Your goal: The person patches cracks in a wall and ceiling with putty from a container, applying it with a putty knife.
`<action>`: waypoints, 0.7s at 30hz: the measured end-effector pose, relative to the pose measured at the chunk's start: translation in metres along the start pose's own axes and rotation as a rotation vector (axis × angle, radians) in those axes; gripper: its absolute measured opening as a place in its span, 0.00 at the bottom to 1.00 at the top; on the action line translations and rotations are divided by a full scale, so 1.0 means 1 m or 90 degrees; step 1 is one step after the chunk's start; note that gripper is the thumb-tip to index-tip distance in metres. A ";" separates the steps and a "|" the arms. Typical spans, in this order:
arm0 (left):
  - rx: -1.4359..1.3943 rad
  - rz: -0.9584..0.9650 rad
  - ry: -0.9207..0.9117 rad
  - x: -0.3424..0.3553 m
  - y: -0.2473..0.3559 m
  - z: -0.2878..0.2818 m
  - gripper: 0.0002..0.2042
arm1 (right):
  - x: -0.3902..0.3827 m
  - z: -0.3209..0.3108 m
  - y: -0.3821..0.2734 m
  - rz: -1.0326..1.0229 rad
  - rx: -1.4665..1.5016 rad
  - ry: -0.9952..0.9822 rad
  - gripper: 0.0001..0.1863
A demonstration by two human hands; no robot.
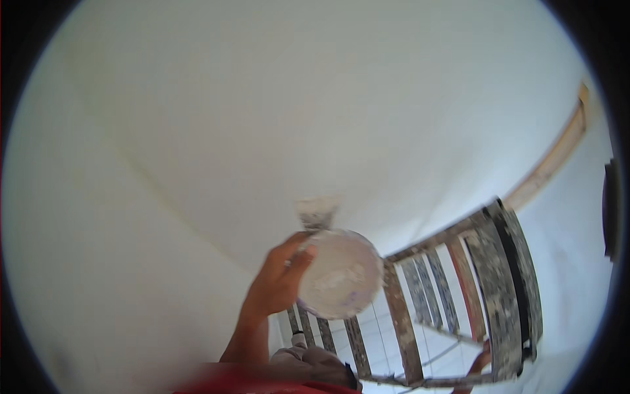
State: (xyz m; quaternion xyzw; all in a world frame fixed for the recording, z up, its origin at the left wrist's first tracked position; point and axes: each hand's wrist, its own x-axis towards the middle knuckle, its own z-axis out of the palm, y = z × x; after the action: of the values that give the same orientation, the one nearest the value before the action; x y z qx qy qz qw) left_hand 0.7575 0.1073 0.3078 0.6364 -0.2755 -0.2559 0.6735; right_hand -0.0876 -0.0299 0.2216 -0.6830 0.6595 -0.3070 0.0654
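My left hand [279, 279] is closed on the rim of a round, shallow tub [341, 276], its thumb over the edge. Whitish paste is smeared across the tub's inside. Just past the far rim, by my fingers, juts the broad, slightly blurred blade of a putty knife [316, 211]; its handle is hidden. Low on the right, part of my right hand [483, 358] shows beside the side rail of a paint-spattered wooden stepladder [398, 315]. Its fingers are mostly hidden, so I cannot make out whether it grips the ladder.
A pale wall [275, 118] fills most of the view, with a faint yellowish corner line at left. The stepladder's rungs and top boards lie to the right, above light floor tiles. Wooden trim [551, 161] runs along the far right, near a dark object [609, 210].
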 end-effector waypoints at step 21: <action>0.067 -0.123 0.147 0.030 -0.003 0.029 0.27 | -0.269 -0.310 -0.120 0.310 -0.401 -0.263 0.18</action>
State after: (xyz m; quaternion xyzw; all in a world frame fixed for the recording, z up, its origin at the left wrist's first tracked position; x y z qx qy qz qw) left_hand 0.7587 0.0658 0.3075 0.7198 -0.1468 -0.2296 0.6385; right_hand -0.1255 0.3358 0.4400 -0.5412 0.8356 0.0760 0.0546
